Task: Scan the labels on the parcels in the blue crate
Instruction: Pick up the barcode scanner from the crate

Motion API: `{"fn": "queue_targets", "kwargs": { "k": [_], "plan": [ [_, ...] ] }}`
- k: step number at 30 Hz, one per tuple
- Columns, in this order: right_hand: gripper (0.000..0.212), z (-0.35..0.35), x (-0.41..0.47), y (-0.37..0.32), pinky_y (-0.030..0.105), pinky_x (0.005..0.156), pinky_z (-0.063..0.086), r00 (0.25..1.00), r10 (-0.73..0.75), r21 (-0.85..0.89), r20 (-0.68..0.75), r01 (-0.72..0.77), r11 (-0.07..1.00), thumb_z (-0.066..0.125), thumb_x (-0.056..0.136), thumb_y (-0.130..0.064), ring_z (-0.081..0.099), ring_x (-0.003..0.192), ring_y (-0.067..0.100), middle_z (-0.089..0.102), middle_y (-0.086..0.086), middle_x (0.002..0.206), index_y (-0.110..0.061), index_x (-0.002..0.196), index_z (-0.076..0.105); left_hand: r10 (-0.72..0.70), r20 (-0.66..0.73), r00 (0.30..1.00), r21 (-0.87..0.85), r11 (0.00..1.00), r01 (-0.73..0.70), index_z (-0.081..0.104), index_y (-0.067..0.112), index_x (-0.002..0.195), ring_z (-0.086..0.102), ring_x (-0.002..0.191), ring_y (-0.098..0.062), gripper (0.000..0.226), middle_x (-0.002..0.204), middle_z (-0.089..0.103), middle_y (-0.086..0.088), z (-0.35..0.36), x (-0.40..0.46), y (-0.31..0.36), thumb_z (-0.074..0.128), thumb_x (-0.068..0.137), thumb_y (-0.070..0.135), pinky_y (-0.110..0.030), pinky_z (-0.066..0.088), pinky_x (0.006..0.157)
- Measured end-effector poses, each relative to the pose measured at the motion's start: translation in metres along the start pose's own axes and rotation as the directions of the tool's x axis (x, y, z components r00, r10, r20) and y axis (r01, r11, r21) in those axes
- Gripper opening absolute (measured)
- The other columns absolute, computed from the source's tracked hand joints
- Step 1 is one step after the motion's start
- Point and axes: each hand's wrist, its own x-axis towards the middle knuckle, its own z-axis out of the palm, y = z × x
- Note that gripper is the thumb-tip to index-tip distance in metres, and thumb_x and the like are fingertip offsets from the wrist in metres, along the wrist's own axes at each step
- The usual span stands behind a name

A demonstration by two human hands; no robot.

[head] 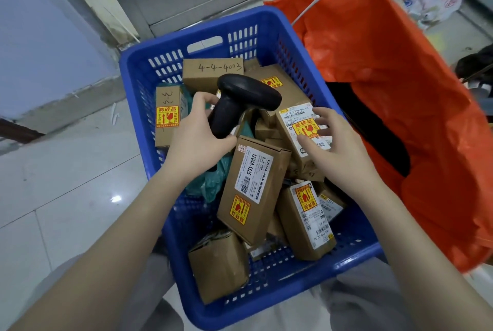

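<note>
Scanning step in hand: the left hand [196,130] has its grip wrapped around the black scanner [241,102] over the blue crate [269,20], the right hand [330,138], grip spread, rests on a labelled parcel [298,128] inside it; next, aim the scanner head at that barcode

Jumbled cardboard parcels [252,186] in blue crate [266,21]
</note>
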Motion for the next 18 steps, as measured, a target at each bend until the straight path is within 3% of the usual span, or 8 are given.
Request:
{"fn": "queue_targets", "kwargs": {
  "k": [4,7,10,15,18],
  "plan": [
    [0.054,0.0,-0.004,0.005,0.027,0.084,0.042,1.0,0.02,0.021,-0.001,-0.02,1.0,0.059,0.089,-0.036,0.048,0.111,0.007,0.051,-0.003,0.132,-0.028,0.139,0.039,-0.025,0.044,0.999,-0.09,0.996,0.029,0.044,0.027,0.123,0.061,0.088,-0.012,0.059,0.102,0.059,0.009,0.002,-0.007,-0.002,0.074,0.075,0.01,-0.024,0.049,0.069],
    [0.056,0.005,-0.008,0.007,0.035,0.09,0.048,0.999,0.033,0.034,0.026,-0.034,0.999,0.059,0.089,-0.037,0.049,0.117,0.011,0.048,-0.002,0.136,-0.028,0.139,0.037,-0.073,0.078,0.994,-0.141,0.986,0.084,0.058,0.025,0.118,0.062,0.096,-0.02,0.048,0.107,0.063,0.002,0.006,-0.006,-0.008,0.078,0.074,0.022,-0.036,0.053,0.082],
    [0.057,0.011,-0.01,0.007,0.044,0.097,0.047,0.998,0.035,0.034,0.047,-0.036,0.999,0.059,0.088,-0.037,0.049,0.12,0.016,0.047,-0.001,0.138,-0.028,0.139,0.037,-0.131,0.133,0.982,-0.278,0.947,0.164,0.062,0.029,0.091,0.066,0.07,-0.014,0.02,0.085,0.066,0.001,0.009,-0.005,-0.01,0.076,0.078,0.024,-0.035,0.056,0.072],
    [0.059,0.017,-0.009,0.008,0.032,0.088,0.047,0.995,0.058,-0.008,0.085,-0.057,0.998,0.058,0.089,-0.039,0.053,0.08,-0.001,0.044,-0.002,0.142,-0.028,0.142,0.034,-0.151,0.194,0.969,-0.368,0.905,0.215,0.057,0.025,0.086,0.059,0.057,-0.007,0.02,0.071,0.06,0.0,0.011,0.002,-0.009,0.069,0.084,0.009,-0.023,0.053,0.062],
    [0.062,0.022,-0.007,0.009,0.034,0.09,0.048,0.991,0.077,-0.003,0.106,-0.077,0.997,0.059,0.088,-0.042,0.056,0.104,0.007,0.044,0.0,0.142,-0.028,0.142,0.032,-0.152,0.209,0.966,-0.374,0.9,0.222,0.058,0.023,0.088,0.059,0.053,-0.003,0.014,0.074,0.06,0.0,0.01,0.007,-0.012,0.067,0.086,0.013,-0.018,0.051,0.058]
  ]
}}
